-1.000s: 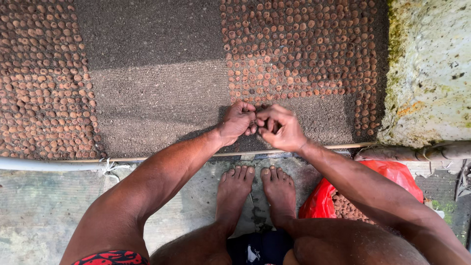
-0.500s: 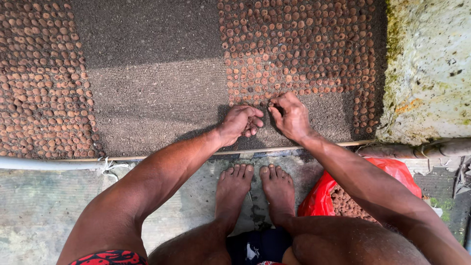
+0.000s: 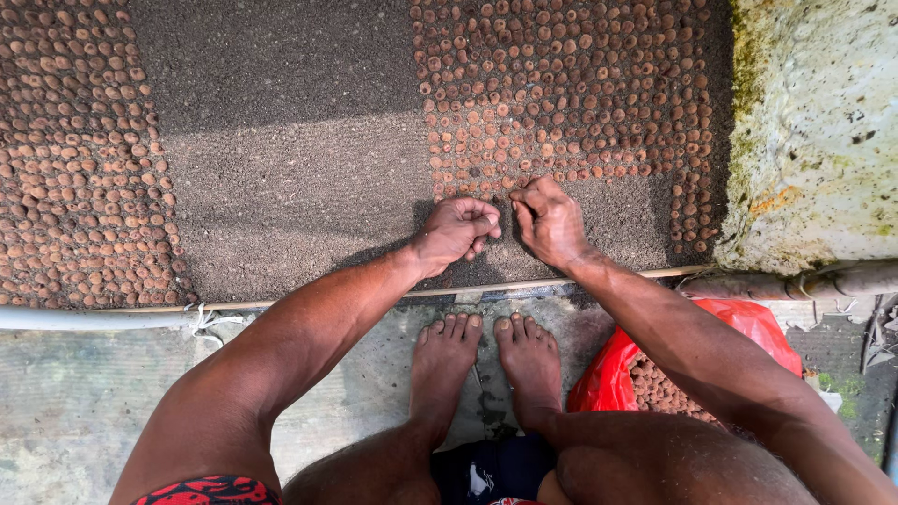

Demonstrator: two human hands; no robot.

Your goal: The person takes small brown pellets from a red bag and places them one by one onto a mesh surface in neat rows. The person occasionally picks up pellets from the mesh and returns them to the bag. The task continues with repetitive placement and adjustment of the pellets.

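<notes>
Dark soil bed [image 3: 281, 178], rows of round brown seeds [image 3: 561, 84] pressed into its surface.

Only packaging around was a red plastic bag [image 3: 613, 379], crumpled and open, sitting on the ground right beside the feet, stuffed with small brown round seeds [image 3: 659, 388].

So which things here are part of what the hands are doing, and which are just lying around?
In use:
- left hand, closed in a fist, at the edge of the rows
- right hand, fingertips down on the soil bed
- round brown seeds set in rows
- red bag holding more seeds

Lying about:
- white pipe along the bed's edge
- mossy concrete block
</notes>
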